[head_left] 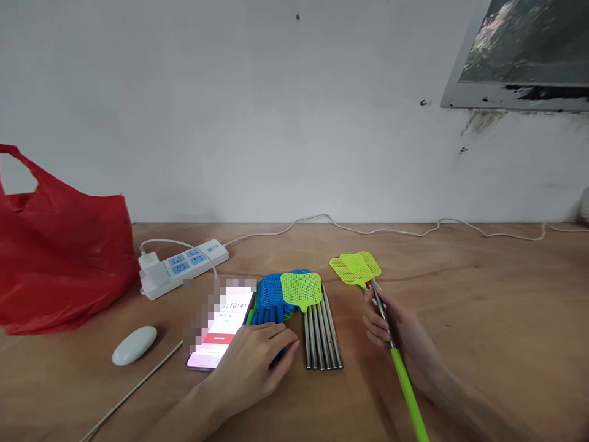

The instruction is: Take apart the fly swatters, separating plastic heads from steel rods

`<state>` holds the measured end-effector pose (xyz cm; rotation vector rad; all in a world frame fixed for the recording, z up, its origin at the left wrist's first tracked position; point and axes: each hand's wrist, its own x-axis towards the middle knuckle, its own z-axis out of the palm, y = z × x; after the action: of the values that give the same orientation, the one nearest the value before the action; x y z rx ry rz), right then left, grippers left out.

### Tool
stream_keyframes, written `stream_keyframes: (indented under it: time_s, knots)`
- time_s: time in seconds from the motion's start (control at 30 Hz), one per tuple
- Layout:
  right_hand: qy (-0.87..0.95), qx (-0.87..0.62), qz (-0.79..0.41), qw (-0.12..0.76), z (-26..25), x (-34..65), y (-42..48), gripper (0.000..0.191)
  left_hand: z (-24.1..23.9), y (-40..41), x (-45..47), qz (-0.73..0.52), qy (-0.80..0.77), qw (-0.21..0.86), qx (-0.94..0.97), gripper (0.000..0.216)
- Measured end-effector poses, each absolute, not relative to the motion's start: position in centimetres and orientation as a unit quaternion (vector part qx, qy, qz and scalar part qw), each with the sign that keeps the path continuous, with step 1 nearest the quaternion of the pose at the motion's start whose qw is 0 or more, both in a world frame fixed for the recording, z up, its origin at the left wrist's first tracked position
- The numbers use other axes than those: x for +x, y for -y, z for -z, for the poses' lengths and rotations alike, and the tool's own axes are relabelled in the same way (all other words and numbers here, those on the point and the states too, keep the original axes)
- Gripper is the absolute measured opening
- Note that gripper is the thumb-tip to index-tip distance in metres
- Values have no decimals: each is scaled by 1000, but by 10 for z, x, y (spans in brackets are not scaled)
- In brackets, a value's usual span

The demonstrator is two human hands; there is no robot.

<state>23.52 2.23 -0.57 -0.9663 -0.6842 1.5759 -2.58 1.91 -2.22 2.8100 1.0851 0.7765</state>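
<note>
A fly swatter with a lime-green mesh head (363,266), a thin metal rod and a long green grip (408,393) is in my right hand (391,322), whose fingers close round the rod. Another green head and a bit of red lie just behind that head. My left hand (255,362) rests over the lower ends of several blue handles (271,315), with a blue end showing between thumb and curled fingers. Blue swatter heads (270,290) are stacked above it. Beside them, a loose green head (301,288) lies over a row of several metal rods (322,344).
A lit phone (225,322) lies left of the blue handles. Farther left are a white mouse (134,345), a white power strip (184,267) with a plug in it, and a red plastic bag (69,258). A white cable (377,231) runs along the wall.
</note>
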Motion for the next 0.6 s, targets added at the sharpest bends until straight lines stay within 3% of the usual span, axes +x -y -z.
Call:
stream_keyframes:
  time_s: [0.33, 0.47, 0.6]
  knots:
    - [269, -344, -577, 690, -2, 242, -19, 31, 20, -18, -25, -251, -350, 25, 902, 27]
    - [298, -350, -590, 664, 0, 240, -19, 36, 18, -16, -24, -262, -348, 59, 898, 29]
    - [341, -339, -622, 618, 10, 233, -16, 28, 13, -12, -22, -271, -340, 139, 890, 31]
